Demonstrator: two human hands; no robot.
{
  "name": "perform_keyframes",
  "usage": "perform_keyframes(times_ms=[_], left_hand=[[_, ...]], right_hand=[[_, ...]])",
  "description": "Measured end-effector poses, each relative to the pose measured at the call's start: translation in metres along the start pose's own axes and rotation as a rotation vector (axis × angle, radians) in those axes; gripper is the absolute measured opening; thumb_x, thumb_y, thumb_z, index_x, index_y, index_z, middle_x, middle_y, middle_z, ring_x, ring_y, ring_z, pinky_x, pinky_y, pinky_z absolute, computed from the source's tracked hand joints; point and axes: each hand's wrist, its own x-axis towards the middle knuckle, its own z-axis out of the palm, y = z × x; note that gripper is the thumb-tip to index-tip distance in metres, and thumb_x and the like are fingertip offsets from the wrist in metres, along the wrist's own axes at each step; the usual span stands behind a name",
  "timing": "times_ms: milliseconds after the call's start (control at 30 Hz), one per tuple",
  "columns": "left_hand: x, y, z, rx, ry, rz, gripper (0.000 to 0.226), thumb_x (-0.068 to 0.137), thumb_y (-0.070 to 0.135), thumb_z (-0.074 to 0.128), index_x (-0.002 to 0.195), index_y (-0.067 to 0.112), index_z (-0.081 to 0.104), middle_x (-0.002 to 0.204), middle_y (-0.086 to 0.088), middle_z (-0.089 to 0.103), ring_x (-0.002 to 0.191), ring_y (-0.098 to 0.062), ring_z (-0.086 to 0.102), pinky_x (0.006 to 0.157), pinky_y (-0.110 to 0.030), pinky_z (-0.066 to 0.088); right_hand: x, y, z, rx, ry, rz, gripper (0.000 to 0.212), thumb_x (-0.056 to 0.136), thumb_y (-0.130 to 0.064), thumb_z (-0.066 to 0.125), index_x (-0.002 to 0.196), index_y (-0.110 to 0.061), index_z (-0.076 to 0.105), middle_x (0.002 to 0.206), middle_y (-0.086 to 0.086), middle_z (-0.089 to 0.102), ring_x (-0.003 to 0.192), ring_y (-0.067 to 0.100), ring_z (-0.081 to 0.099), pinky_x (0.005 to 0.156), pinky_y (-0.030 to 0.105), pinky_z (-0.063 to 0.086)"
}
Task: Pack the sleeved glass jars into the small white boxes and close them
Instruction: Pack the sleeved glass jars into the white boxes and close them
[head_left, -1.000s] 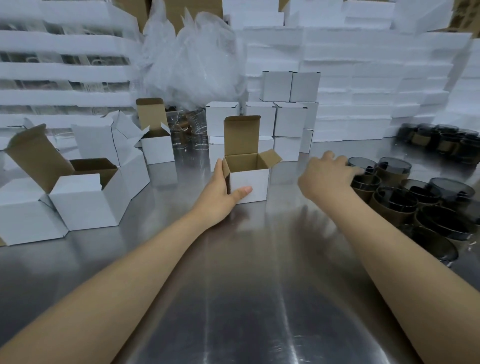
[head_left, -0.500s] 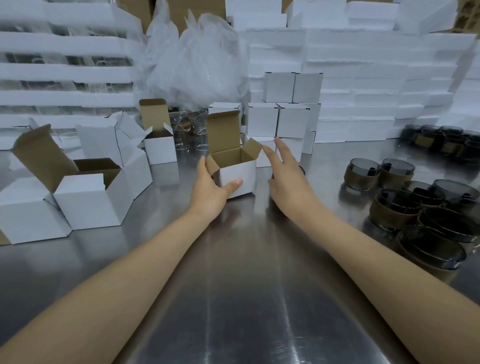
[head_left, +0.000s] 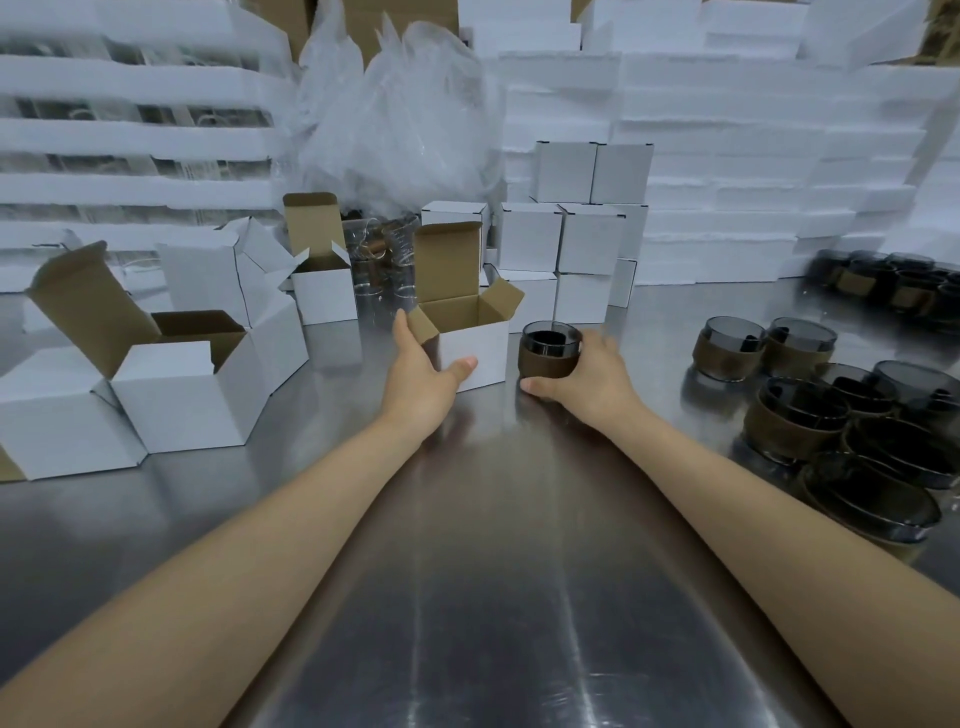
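One jar (head_left: 549, 354) sits inside right hand (head_left: 592, 376), beside box (head_left: 470, 332).

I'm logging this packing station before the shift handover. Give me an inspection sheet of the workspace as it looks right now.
Surface: steel table, shiny, bare in front of the person.
Job's things: open white box, lid flap up, nothing visible inside; sleeved jar standing just right of it; more sleeved jars grouped at right; closed boxes stacked behind.
Clutter: other open boxes at left; clear plastic bag at back.
Grippers: left hand steadies the open box; right hand wraps the sleeved jar.
Cables: nothing seen.
Surroundings: white foam trays stacked high along the back.
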Motion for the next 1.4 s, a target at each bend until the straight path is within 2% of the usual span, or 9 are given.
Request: perform_keyframes(times_ms=[133, 200, 400, 467, 567, 733, 1000, 1167, 1400], left_hand=[[0.001, -0.001, 0.001, 0.006, -0.014, -0.002, 0.098, 0.087, 0.026, 0.07, 0.153, 0.02, -0.002, 0.148, -0.003, 0.042, 0.134, -0.023, 0.041, 0.113, -0.042, 0.033], [0.001, 0.0, 0.0, -0.008, -0.003, -0.002, 0.099, 0.088, 0.024, 0.069, 0.153, 0.02, -0.005, 0.148, -0.003, 0.042, 0.134, -0.023, 0.041, 0.113, -0.04, 0.032], [-0.003, 0.001, 0.001, 0.007, 0.014, 0.015, 0.096, 0.09, 0.004, 0.061, 0.153, 0.021, -0.009, 0.124, 0.015, 0.047, 0.101, -0.011, 0.051, 0.094, -0.019, 0.033], [-0.007, 0.004, 0.001, 0.123, 0.05, 0.07, 0.1, 0.085, 0.003, 0.066, 0.153, 0.018, -0.007, 0.155, -0.001, 0.018, 0.127, -0.015, 0.039, 0.092, -0.006, 0.023], [-0.018, 0.012, 0.003, 0.342, 0.145, 0.287, 0.107, 0.075, 0.015, 0.078, 0.153, 0.016, 0.004, 0.155, -0.012, 0.003, 0.143, -0.027, 0.008, 0.11, -0.027, 0.013], [-0.026, 0.016, 0.007, 0.457, 0.107, 0.594, 0.081, 0.076, 0.033, 0.08, 0.144, 0.022, 0.037, 0.15, -0.008, 0.021, 0.138, -0.026, 0.018, 0.115, -0.04, 0.018], [-0.019, 0.012, 0.007, 0.337, 0.164, 0.577, 0.066, 0.07, 0.028, 0.084, 0.129, 0.023, 0.052, 0.142, -0.002, 0.032, 0.128, -0.014, 0.024, 0.105, -0.026, 0.016], [-0.017, 0.008, 0.007, 0.35, 0.182, 0.526, 0.061, 0.074, 0.03, 0.081, 0.127, 0.019, 0.053, 0.141, -0.004, 0.03, 0.126, -0.007, 0.02, 0.104, -0.026, 0.017], [-0.015, 0.008, 0.007, 0.403, 0.189, 0.466, 0.047, 0.08, 0.014, 0.063, 0.125, 0.018, 0.054, 0.149, -0.003, 0.022, 0.139, -0.02, 0.011, 0.112, -0.036, 0.015]], right_hand=[[-0.002, -0.001, 0.003, 0.066, -0.004, -0.004, 0.077, 0.061, -0.044, 0.087, 0.117, -0.014, 0.043, 0.117, 0.002, 0.052, 0.098, 0.028, 0.059, 0.081, 0.037, 0.052], [-0.003, -0.004, 0.002, 0.235, 0.004, -0.018, 0.071, 0.064, -0.038, 0.086, 0.114, -0.019, 0.04, 0.104, -0.009, 0.057, 0.086, 0.015, 0.061, 0.068, 0.022, 0.049], [-0.006, -0.017, 0.002, 1.141, -0.179, 0.027, 0.047, 0.081, -0.003, 0.064, 0.122, -0.008, 0.041, 0.108, 0.006, 0.062, 0.098, 0.017, 0.065, 0.085, 0.028, 0.053], [-0.009, -0.02, 0.002, 1.271, -0.269, 0.004, 0.039, 0.086, 0.011, 0.051, 0.121, -0.005, 0.045, 0.107, 0.009, 0.06, 0.093, 0.018, 0.067, 0.087, 0.029, 0.055], [-0.012, -0.021, 0.0, 1.328, -0.391, -0.032, 0.037, 0.089, 0.015, 0.039, 0.121, -0.002, 0.047, 0.11, 0.016, 0.06, 0.098, 0.025, 0.066, 0.089, 0.031, 0.054], [-0.015, -0.02, -0.009, 1.287, -0.545, -0.066, 0.051, 0.073, 0.003, 0.045, 0.124, 0.0, 0.051, 0.111, 0.019, 0.062, 0.104, 0.033, 0.062, 0.09, 0.034, 0.053], [-0.014, -0.019, -0.006, 1.253, -0.57, -0.08, 0.051, 0.072, -0.001, 0.048, 0.122, -0.005, 0.053, 0.108, 0.016, 0.064, 0.102, 0.032, 0.063, 0.092, 0.036, 0.053], [-0.019, -0.024, 0.001, 0.831, -0.235, -0.213, 0.052, 0.077, -0.008, 0.075, 0.12, -0.025, 0.051, 0.106, 0.005, 0.062, 0.087, 0.01, 0.061, 0.071, 0.015, 0.049], [-0.033, -0.039, 0.015, 0.396, 0.079, -0.445, 0.081, 0.06, -0.038, 0.089, 0.126, -0.029, 0.044, 0.111, -0.013, 0.046, 0.095, -0.009, 0.046, 0.076, 0.004, 0.037]])
